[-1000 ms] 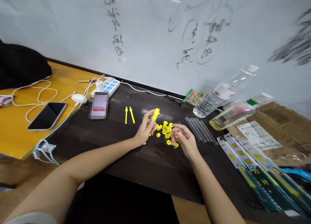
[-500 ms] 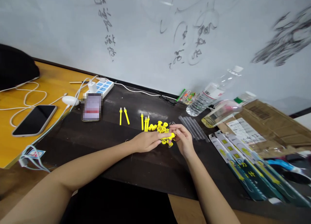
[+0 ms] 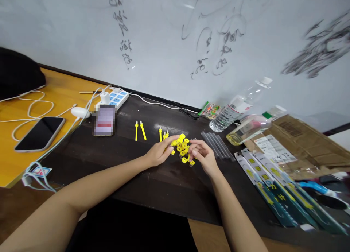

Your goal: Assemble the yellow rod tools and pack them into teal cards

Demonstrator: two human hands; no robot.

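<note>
My left hand (image 3: 158, 154) is closed around a yellow plastic piece (image 3: 179, 139) whose wide end sticks out past the fingertips, above the pile. The rest of that piece is hidden by the fingers. Below it lies a loose heap of small yellow rings (image 3: 184, 159) with thin metal springs among them. At the heap's right side my right hand (image 3: 204, 156) has its thumb and fingers curled together; what they hold, if anything, I cannot make out. Yellow rods with metal tips (image 3: 160, 134) lie just behind my left hand, and two more yellow rods (image 3: 143, 131) lie farther left.
Clear plastic tubes (image 3: 218, 145) lie right of the heap. Beyond them are a water bottle (image 3: 228, 113), a second bottle (image 3: 246, 130), a cardboard box (image 3: 300, 140) and packaged spring scales (image 3: 269, 186). Leftward are a power strip (image 3: 119, 98), cables and a phone (image 3: 41, 134).
My hands have moved apart. The left has drawn back leftward with the yellow piece, raising its wide end; the right stays by the heap, its fingers now lower and more curled.
</note>
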